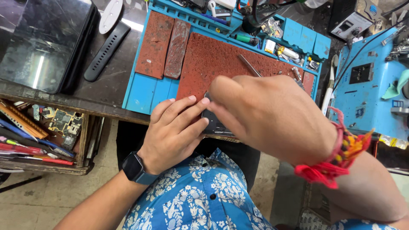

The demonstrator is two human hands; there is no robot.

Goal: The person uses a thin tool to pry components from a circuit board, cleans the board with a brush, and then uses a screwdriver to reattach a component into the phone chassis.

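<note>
A small dark phone-like device (211, 122) lies at the near edge of a red textured pad (221, 59), which sits on a blue work mat (147, 91). My left hand (172, 132), with a dark smartwatch on its wrist, presses its fingers onto the device's left side. My right hand (272, 117), wearing a red and yellow thread band at the wrist, is curled over the device from the right and hides most of it. Whether the right fingers pinch a tool is hidden.
Metal tweezers (249, 64) lie on the red pad behind my hands. Small parts and bottles fill the mat's far trays (294, 36). A dark tablet (40, 42) and a watch strap (105, 51) lie at left. An open drawer (42, 136) holds circuit boards. A blue machine (368, 83) stands at right.
</note>
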